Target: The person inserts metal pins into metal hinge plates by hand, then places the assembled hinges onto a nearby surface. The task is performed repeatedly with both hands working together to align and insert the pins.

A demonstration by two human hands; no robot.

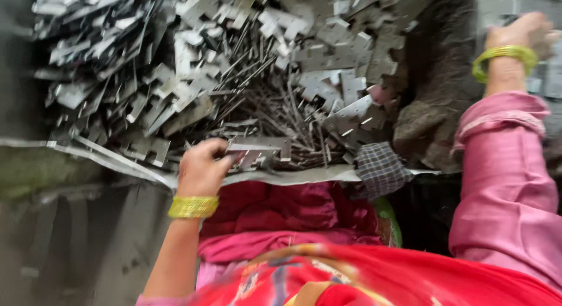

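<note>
Down at the near edge of the heap, seen from the head camera, the left hand [202, 168] is closed around a small stack of flat grey metal plates [257, 149], thumb on top and fingers curled beneath, with a yellow bangle [193, 206] at the wrist. The stack lies just over the pale sheet [293, 177] that carries the pile, where that sheet's front edge meets the person's red and pink clothing [293, 224]. The right hand [518, 32] is stretched well away to the far right corner, its own yellow-green bangle [504, 55] showing; it is blurred and turned away, so I cannot tell whether it is open or holding anything. The heap of stamped metal pieces [175, 66] fills most of the sheet, with thin rods or strips [275, 107] tangled in the middle. To handle this well, I would judge the grip wants to stay on the flat faces, keeping the plates squared together and lifting them straight clear so the cut edges do not drag on fingers or snag the rods. Open room is slim: sharp pieces crowd the hand on the far side, a checked cloth [380, 168] sits just to the right at the sheet's edge, and the only free way looks to be back toward the lap.
</note>
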